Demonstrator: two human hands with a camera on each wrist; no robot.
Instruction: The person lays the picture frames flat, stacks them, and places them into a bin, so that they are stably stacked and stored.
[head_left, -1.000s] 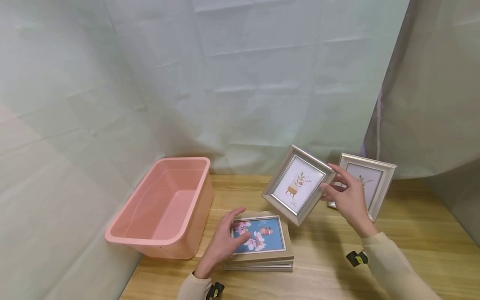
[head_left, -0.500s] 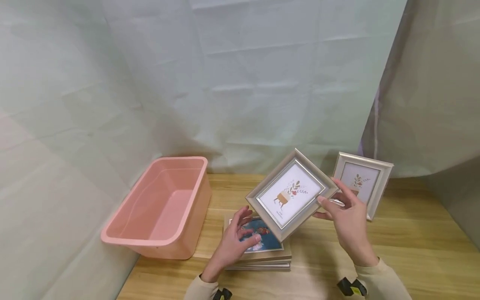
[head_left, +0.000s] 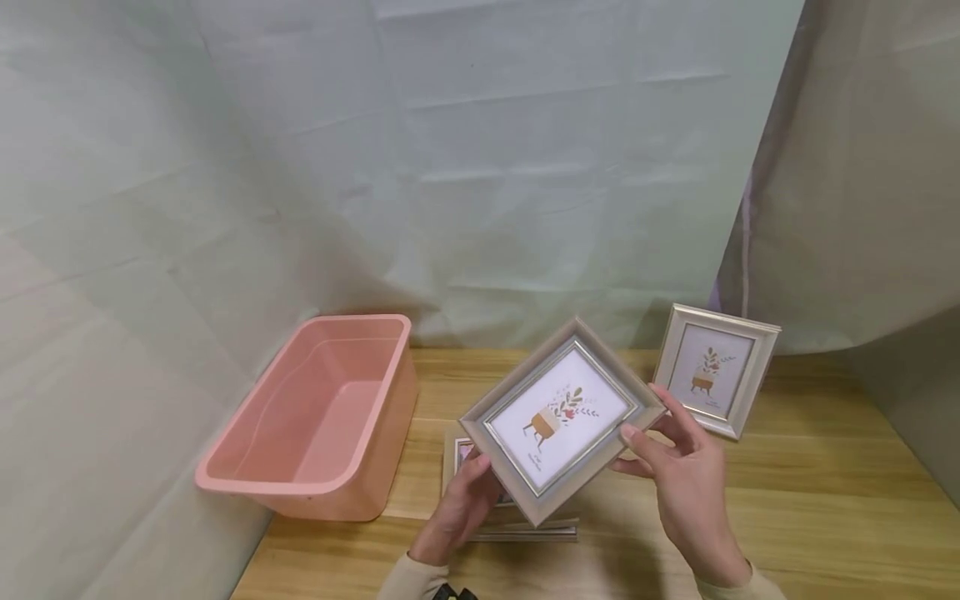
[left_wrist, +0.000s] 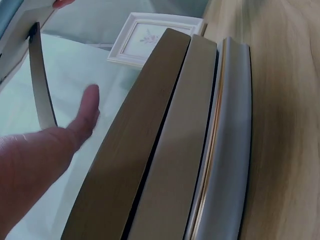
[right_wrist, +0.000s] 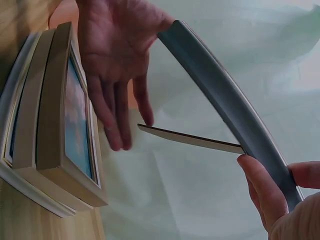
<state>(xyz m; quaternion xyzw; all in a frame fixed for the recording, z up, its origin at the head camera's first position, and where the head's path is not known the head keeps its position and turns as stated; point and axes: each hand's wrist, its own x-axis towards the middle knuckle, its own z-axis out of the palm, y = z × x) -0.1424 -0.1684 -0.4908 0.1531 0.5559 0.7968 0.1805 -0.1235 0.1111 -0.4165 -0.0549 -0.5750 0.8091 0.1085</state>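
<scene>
My right hand point(head_left: 690, 479) pinches the right corner of a silver-grey picture frame point(head_left: 558, 421), thumb on the front and fingers behind. The frame is held up and tilted, its print of a potted plant facing me. Behind it a stand leg point(right_wrist: 195, 139) juts out, as the right wrist view shows. My left hand point(head_left: 463, 504) is at the frame's lower left, thumb near its edge; in the right wrist view its fingers are extended, one at the leg's tip. Below lies a stack of picture frames point(right_wrist: 52, 105), the top one with a blue picture, mostly hidden in the head view.
Another silver picture frame point(head_left: 720, 367) with a matching plant print stands upright at the back right. A pink plastic tub point(head_left: 401, 408) sits on the left of the wooden table point(head_left: 840, 500). Pale cloth point(head_left: 525, 167) hangs behind and at the sides.
The held frame has moved left and down toward me, turning more face-on. My left hand has shifted right from over the stack to the frame's lower left edge.
</scene>
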